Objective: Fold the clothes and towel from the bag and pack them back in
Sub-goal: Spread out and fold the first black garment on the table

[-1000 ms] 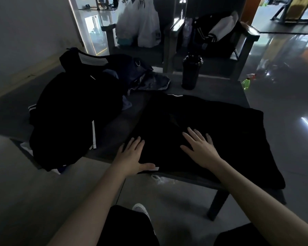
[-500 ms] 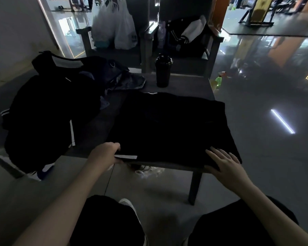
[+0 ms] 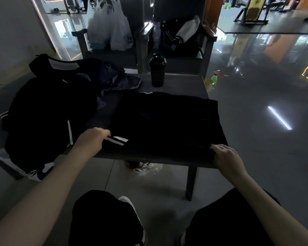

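Garment lay flat on a dark table above a shiny floor; left hand gripped its near left corner, right hand gripped the right one.

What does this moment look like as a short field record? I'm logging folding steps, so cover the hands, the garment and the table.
garment: black garment spread flat on table
left hand: grips its near-left corner by the white stripes
right hand: fingers curled on its near-right corner
heap: dark clothes heap left of the garment
bottle: black bottle upright at the far edge
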Tool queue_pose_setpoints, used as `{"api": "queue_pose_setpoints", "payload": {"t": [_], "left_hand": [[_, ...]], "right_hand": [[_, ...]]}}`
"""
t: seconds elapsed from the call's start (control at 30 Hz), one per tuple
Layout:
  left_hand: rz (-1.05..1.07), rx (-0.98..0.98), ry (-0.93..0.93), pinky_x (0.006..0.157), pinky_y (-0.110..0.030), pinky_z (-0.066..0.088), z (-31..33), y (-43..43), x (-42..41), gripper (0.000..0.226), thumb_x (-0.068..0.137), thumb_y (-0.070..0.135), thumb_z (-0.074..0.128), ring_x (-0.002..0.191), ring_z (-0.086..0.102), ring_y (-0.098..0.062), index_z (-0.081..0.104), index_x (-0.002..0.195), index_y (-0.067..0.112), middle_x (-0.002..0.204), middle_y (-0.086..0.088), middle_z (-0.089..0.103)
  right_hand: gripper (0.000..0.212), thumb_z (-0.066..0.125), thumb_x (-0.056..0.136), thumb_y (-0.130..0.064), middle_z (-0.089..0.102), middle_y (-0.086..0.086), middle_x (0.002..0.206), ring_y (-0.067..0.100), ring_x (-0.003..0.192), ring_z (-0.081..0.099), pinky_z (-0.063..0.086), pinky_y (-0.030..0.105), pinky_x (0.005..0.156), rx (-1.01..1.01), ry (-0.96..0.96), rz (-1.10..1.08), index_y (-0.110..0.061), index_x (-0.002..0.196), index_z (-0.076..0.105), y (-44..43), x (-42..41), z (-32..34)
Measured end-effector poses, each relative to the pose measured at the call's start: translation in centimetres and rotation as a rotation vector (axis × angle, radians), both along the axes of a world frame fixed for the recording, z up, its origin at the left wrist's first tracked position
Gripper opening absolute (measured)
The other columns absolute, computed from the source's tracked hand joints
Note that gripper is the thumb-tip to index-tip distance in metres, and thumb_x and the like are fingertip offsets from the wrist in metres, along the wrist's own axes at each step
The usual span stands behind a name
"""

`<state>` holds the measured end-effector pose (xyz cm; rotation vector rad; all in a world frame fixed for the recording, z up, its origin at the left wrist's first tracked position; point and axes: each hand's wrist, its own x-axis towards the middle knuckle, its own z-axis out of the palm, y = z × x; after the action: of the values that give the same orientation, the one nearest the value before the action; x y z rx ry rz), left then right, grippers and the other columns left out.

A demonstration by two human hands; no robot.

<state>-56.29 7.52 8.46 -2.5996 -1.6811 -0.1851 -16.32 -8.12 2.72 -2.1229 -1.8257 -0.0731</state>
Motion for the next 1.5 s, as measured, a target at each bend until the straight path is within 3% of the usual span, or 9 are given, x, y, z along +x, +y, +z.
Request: {"api": "queue_pose_setpoints", "payload": {"t": [0.13,0.27,0.47,0.67,0.8,0.93,1.2,1.33,1.5], "left_hand": [[0.058,-0.249,0.061,0.086,-0.036,0.048,-2.0,-1.3,-0.1,0.045,0.089,0.004,0.044,0.107,0.058,-0.026,0.057,0.126,0.024,0.125,-0.005,0.058],[0.036,-0.279,0.173,0.095,-0.034,0.04,-3.9,-2.6,0.0,0.056,0.085,0.04,0.062,0.12,0.045,-0.017,0.043,0.135,0.022,0.131,0.005,0.042],[0.105,-0.055,0.047,0.084,-0.034,0.037,-5.1,-3.2,-0.3,0.032,0.089,0.009,0.055,0.109,0.05,-0.021,0.059,0.119,0.016,0.116,0.0,0.056],[0.142,-0.21,-0.109,0.079,-0.033,0.042,-2.1,-2.4,-1.1,0.034,0.087,0.001,0.045,0.099,0.058,-0.026,0.066,0.107,0.019,0.107,-0.005,0.064],[0.163,-0.329,-0.264,0.074,-0.033,0.045,0.5,-2.4,-1.6,0.033,0.088,0.001,0.044,0.085,0.059,-0.023,0.065,0.095,0.025,0.093,-0.006,0.064],[0.159,-0.425,-0.388,0.072,-0.029,0.044,2.8,-1.9,-2.0,0.024,0.09,0.005,0.05,0.083,0.06,-0.018,0.063,0.087,0.025,0.087,-0.002,0.064],[0.205,-0.24,-0.436,0.075,-0.033,0.047,6.1,0.4,-1.4,0.01,0.089,0.027,0.063,0.085,0.061,-0.02,0.068,0.09,0.019,0.087,-0.002,0.065],[0.276,-0.132,-0.563,0.069,-0.03,0.044,6.4,2.9,0.8,0.015,0.088,0.027,0.065,0.081,0.059,-0.019,0.069,0.095,0.014,0.087,-0.005,0.065],[0.328,-0.069,-0.654,0.073,-0.027,0.041,6.1,6.7,4.3,0.018,0.088,0.023,0.065,0.082,0.055,-0.016,0.068,0.1,0.01,0.09,-0.004,0.064]], "right_hand": [[0.035,0.058,0.091,-0.014,0.059,0.008,0.129,0.028,0.125,0.05,0.034,0.043,0.105,-0.047,0.053,-0.011,-0.008,0.126,0.059,-0.5,-0.5,-0.1],[0.035,0.068,0.085,-0.019,0.059,0.01,0.13,0.031,0.126,0.049,0.035,0.048,0.103,-0.048,0.035,0.013,-0.01,0.119,0.065,-0.8,-0.5,-0.7],[0.041,0.078,0.074,-0.015,0.068,0.007,0.112,0.031,0.109,0.06,0.045,0.047,0.087,0.02,0.069,0.072,-0.009,0.112,0.066,-2.2,0.0,-0.6],[0.03,0.084,0.059,0.003,0.064,0.017,0.105,0.042,0.093,0.062,0.056,0.052,0.065,0.044,0.013,0.097,-0.004,0.085,0.07,-3.1,1.2,-1.0],[0.025,0.075,0.064,0.008,0.072,0.007,0.091,0.034,0.09,0.066,0.049,0.049,0.077,0.097,0.009,0.062,-0.008,0.083,0.073,-3.2,0.9,0.1],[0.023,0.058,0.083,0.003,0.069,0.007,0.08,0.026,0.072,0.064,0.047,0.034,0.07,0.09,0.33,-0.06,-0.009,0.101,0.067,-2.5,0.4,2.7],[0.012,0.07,0.081,-0.012,0.067,0.006,0.087,0.02,0.08,0.064,0.051,0.032,0.069,0.211,0.843,-0.328,-0.011,0.091,0.063,0.6,1.3,4.8],[0.016,0.07,0.084,-0.024,0.065,0.008,0.086,0.025,0.081,0.064,0.055,0.043,0.074,0.25,0.979,-0.431,-0.011,0.089,0.062,2.8,1.6,4.5],[0.022,0.066,0.087,-0.026,0.064,0.011,0.086,0.027,0.08,0.062,0.049,0.033,0.066,0.278,0.956,-0.51,-0.005,0.094,0.06,6.6,1.9,4.2]]}}
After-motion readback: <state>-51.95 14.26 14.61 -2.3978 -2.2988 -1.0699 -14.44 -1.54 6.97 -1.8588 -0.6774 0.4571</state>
